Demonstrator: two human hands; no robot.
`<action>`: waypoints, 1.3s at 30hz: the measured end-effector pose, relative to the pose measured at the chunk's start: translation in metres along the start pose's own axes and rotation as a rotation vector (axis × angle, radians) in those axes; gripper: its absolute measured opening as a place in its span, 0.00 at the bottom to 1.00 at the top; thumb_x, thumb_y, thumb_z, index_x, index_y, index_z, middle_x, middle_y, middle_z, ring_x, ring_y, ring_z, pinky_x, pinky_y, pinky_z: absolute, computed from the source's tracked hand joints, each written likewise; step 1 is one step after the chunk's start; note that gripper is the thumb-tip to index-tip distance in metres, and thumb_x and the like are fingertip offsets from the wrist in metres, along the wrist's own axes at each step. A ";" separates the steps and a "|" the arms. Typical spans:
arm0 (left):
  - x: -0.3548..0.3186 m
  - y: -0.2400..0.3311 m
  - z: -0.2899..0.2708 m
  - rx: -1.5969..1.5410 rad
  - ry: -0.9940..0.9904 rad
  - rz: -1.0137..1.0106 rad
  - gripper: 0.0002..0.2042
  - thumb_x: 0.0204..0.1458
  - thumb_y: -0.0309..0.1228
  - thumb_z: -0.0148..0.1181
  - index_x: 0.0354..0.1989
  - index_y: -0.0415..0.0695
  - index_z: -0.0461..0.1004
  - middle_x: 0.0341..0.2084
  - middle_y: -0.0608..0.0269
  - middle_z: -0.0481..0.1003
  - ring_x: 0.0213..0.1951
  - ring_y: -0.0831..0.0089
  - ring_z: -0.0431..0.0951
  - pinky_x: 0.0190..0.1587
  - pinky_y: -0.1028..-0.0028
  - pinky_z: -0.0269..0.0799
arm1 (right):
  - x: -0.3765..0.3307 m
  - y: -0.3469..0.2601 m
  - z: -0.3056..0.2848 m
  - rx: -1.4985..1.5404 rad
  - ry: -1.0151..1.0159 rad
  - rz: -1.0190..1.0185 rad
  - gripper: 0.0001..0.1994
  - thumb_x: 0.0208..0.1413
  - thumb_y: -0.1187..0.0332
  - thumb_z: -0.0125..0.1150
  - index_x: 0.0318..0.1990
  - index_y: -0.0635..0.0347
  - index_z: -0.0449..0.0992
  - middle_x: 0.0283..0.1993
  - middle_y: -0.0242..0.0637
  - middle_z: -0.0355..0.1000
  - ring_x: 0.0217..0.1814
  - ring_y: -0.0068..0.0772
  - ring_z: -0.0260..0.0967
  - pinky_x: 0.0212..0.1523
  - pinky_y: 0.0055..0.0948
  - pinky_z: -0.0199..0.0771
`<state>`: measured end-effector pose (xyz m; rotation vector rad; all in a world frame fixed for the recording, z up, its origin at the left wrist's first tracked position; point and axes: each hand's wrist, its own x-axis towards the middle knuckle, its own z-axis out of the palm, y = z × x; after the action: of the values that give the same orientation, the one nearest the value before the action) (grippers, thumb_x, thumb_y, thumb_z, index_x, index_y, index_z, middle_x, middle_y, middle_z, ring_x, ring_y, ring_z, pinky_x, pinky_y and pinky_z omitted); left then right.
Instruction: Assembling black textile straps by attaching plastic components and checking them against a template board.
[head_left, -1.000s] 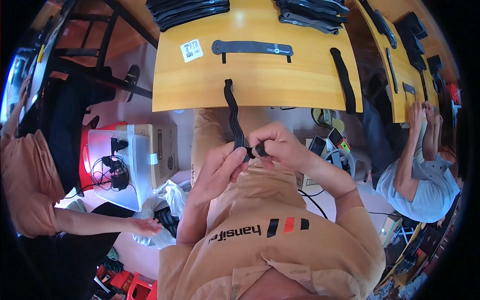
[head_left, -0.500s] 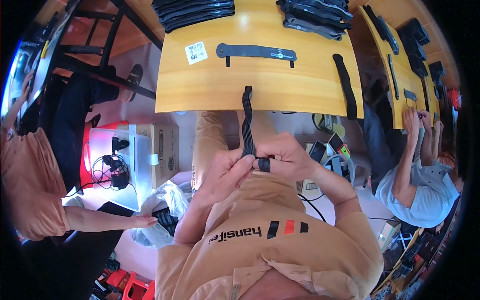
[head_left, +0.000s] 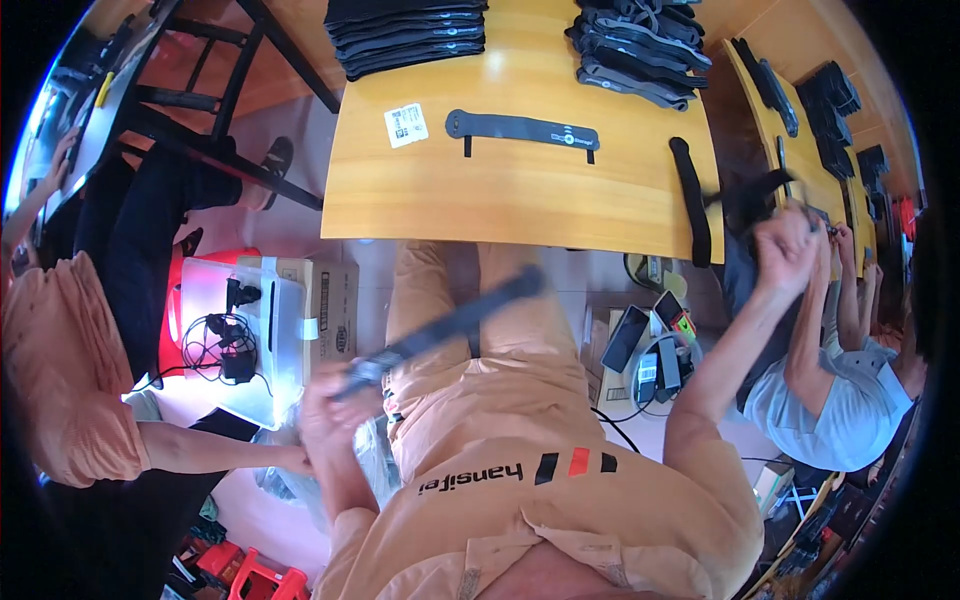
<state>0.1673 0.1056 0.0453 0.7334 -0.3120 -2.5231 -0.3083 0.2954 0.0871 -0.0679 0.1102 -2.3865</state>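
Note:
My left hand (head_left: 335,415) is low at my left side, shut on one end of a long black strap (head_left: 450,325) that runs up across my lap, blurred by motion. My right hand (head_left: 790,245) is raised far to the right, beside the right end of the yellow table (head_left: 520,190). A dark blurred shape (head_left: 748,188) sits just above that hand, and whether the hand grips it is unclear. Another black strap (head_left: 692,200) lies along the table's right edge. A wide black strap (head_left: 520,128) lies flat mid-table beside a white label (head_left: 405,125).
Stacks of black straps (head_left: 410,35) (head_left: 640,45) fill the table's back. A person in an orange shirt (head_left: 50,380) sits at my left, next to a clear box with cables (head_left: 235,340) and a cardboard box (head_left: 330,310). A person in grey (head_left: 830,400) works at my right; phones (head_left: 650,345) lie on the floor.
My hands, together on the strap before my chest, have parted. The left swung down-left with the strap; the right swung out to the table's right end.

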 end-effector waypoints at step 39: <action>0.126 -0.073 0.100 1.130 -0.415 0.236 0.15 0.49 0.30 0.57 0.46 0.38 0.69 0.23 0.62 0.72 0.27 0.79 0.70 0.31 0.80 0.65 | -0.050 0.156 0.016 -1.654 -0.570 0.350 0.17 0.38 0.89 0.46 0.37 0.68 0.75 0.31 0.41 0.72 0.31 0.30 0.73 0.31 0.22 0.71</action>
<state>-0.0095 0.1112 0.0475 0.4538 -1.9120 -2.0841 -0.1645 0.2152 0.0868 -1.3012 1.5695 -1.2599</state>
